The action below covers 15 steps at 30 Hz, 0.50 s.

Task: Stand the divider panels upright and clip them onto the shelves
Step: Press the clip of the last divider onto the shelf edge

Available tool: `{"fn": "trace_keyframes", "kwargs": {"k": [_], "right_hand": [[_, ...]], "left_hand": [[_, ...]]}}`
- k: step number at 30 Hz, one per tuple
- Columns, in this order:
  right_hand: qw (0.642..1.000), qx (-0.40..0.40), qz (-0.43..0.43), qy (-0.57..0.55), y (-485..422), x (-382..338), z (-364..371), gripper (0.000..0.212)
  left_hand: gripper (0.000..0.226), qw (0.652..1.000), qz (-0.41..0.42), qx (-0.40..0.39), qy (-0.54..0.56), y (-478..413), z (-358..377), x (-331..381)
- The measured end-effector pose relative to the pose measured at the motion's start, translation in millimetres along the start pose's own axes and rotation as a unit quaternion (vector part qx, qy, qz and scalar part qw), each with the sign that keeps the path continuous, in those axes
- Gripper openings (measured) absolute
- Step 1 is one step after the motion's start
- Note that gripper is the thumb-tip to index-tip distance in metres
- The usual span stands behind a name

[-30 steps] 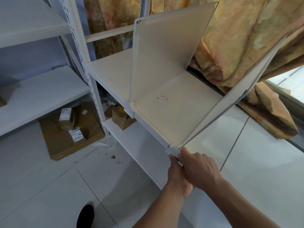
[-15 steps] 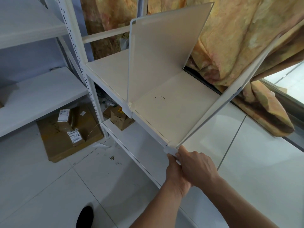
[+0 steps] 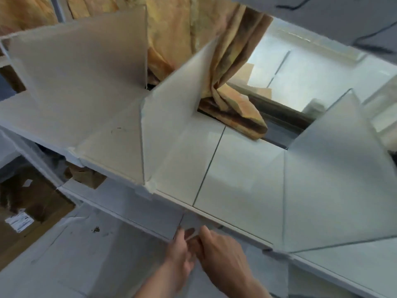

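Note:
Three white divider panels stand upright on the white shelf (image 3: 245, 168). The left panel (image 3: 81, 61) and the middle panel (image 3: 171, 119) have white clips at the shelf's front edge; the middle one's clip (image 3: 151, 186) is in plain sight. The right panel (image 3: 335, 181) rises at the right end. Just below the shelf's front edge, my left hand (image 3: 180, 252) and my right hand (image 3: 223, 254) are close together, thumbs nearly touching, apart from every panel. The frame is motion-blurred, and I cannot tell whether either hand holds anything.
An orange-yellow curtain (image 3: 184, 37) hangs behind the shelf and bunches on the sill beside a window (image 3: 287, 67). A lower shelf (image 3: 120, 209) runs under my hands. Cardboard boxes (image 3: 32, 203) lie on the tiled floor at the left. Another shelf (image 3: 322, 11) overhangs at top right.
My view has swung right, showing a third panel. Both hands have left the clip at the middle panel's front corner and dropped below the shelf edge, further right.

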State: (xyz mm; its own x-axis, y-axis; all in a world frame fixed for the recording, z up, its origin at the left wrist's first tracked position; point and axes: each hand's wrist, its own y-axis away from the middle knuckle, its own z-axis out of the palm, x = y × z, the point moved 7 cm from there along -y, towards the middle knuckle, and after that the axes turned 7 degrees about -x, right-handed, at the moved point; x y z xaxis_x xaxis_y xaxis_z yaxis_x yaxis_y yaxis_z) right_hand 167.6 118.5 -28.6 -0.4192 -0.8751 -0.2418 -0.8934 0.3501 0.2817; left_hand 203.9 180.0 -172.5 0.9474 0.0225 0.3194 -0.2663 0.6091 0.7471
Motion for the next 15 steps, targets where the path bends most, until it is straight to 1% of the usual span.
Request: {"fn": "trace_keyframes", "kwargs": {"k": [3,6,8,9,11,13,15], "right_hand": [[0.998,0.011,0.051,0.037,68,71,10,0.031],[0.991,0.053,0.068,0.101,113,131,3,0.032],[0.984,0.061,0.106,0.127,137,168,-7,0.032],[0.982,0.059,0.123,0.131,144,183,-12,0.031],[0.977,0.052,0.142,0.15,149,207,-19,0.031],[0.971,0.044,0.146,0.182,145,219,-26,0.035],[0.968,0.039,0.129,0.21,133,221,-33,0.039]], "left_hand": [[0.02,0.997,-0.066,-0.006,-0.04,8,21,-74],[0.013,0.987,-0.094,-0.054,-0.116,17,50,-121],[0.006,0.981,-0.104,-0.077,-0.143,20,74,-145],[0.009,0.978,-0.113,-0.09,-0.147,21,88,-155],[0.024,0.975,-0.126,-0.103,-0.149,18,109,-172],[0.038,0.977,-0.126,-0.091,-0.144,15,129,-181],[0.039,0.981,-0.122,-0.073,-0.131,8,147,-184]]}}
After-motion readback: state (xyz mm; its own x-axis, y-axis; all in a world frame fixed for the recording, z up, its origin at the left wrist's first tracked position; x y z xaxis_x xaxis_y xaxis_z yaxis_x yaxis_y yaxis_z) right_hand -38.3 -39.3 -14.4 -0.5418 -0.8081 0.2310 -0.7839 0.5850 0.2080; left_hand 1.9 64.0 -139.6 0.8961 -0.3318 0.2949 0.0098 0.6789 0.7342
